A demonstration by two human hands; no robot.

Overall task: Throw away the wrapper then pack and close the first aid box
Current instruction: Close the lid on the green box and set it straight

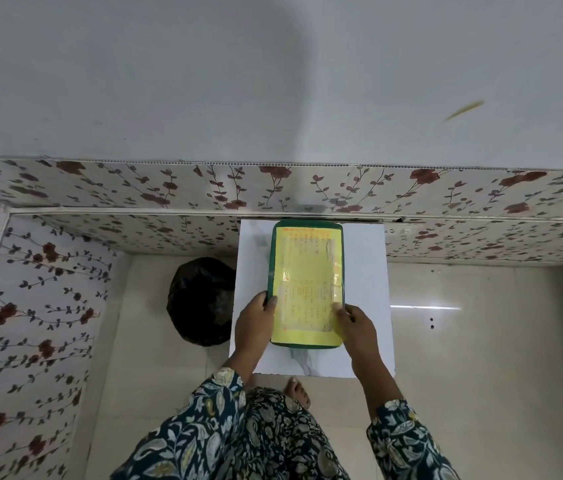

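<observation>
- While the green rectangular plastic first aid box [307,285] lies flat on the small white marbled table [366,271], its lid is down and a yellow printed sheet covers nearly its whole top.
- Left hand [256,320] grips the box's left edge near the corner closest to the person, thumb laid over the yellow sheet and the other fingers curled round the green rim.
- Right hand [356,323] holds the box's right edge near the corner closest to the person, fingertips pressing on the yellow sheet.
- Left of the box, on the pale tiled floor [481,358] just beside the table's edge, sits a round bin lined with a black plastic bag [200,299]; what lies inside cannot be told.
- Beyond the box, the table's far edge meets a wall clad in floral patterned panels [169,188].
- Nearer than the box, dark floral sleeves [204,420] cover both forearms, and a bare toe shows under the table's near edge.
</observation>
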